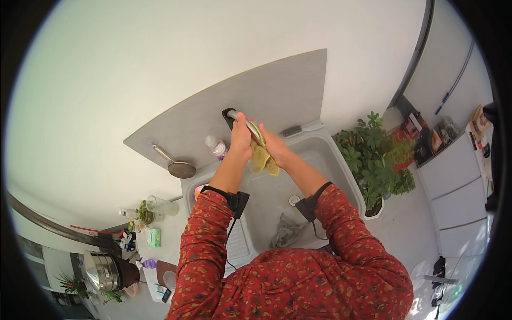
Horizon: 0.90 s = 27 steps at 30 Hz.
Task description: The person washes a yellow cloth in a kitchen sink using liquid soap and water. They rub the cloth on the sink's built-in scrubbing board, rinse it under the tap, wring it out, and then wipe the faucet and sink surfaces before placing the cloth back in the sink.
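A silver faucet with a black base (229, 113) rises in front of a grey wall panel. Both hands are around its metal neck, with a yellow-edged tan cloth (260, 157) between them, its corners hanging over the sink basin. My left hand (241, 138) lies on the near left side of the neck, its fingertips partly hidden. My right hand (273, 145) presses the cloth against the neck from the right, its fingers mostly hidden behind. Below the arms is the grey sink (266, 196), where a wet grey cloth (287, 231) lies near a round drain (294, 200).
A bottle (216, 147) and a small strainer or pan (181, 169) stand at the sink's back left. A brush (303, 129) rests on the back rim. Potted plants (364, 152) stand right; a side table (146, 260) holds a glass jar (154, 204).
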Tool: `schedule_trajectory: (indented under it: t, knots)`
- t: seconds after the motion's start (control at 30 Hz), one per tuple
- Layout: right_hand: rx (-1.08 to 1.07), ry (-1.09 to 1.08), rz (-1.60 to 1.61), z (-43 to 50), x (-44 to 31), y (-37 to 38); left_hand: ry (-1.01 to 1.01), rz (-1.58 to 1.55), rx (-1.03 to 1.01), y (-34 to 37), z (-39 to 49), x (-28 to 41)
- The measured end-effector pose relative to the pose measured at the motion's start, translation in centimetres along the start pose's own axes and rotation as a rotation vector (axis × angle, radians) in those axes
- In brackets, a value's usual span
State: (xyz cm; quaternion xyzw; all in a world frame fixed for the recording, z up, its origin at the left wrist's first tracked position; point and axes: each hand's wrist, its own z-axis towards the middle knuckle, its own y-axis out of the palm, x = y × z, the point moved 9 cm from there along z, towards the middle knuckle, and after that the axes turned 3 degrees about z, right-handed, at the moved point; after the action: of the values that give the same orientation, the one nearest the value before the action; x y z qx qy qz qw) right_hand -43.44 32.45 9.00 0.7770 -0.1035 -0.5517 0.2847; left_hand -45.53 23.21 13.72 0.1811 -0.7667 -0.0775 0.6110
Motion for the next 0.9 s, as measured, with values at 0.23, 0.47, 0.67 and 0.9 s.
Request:
schedule_trajectory:
  t: [0.23, 0.47, 0.67, 0.9]
  knots:
    - [0.255, -0.804, -1.077, -4.6, -1.9, 4.8, -0.071, 0.047, 0.035, -2.3, -0.2, 1.0]
    - [0.24, -0.554, -0.925, -3.4, -3.0, 4.2, -0.11, -0.011, -0.105, -1.6, -1.4, 1.2]
    - [0.108, -0.278, -0.474, -1.6, -4.1, 3.3, -0.126, 0.129, -0.112, -1.1, -1.6, 1.3]
    - [0.164, -0.657, -1.401, -1.4, -8.3, 8.0, -0.039, 0.178, 0.0, -3.3, -1.5, -0.8]
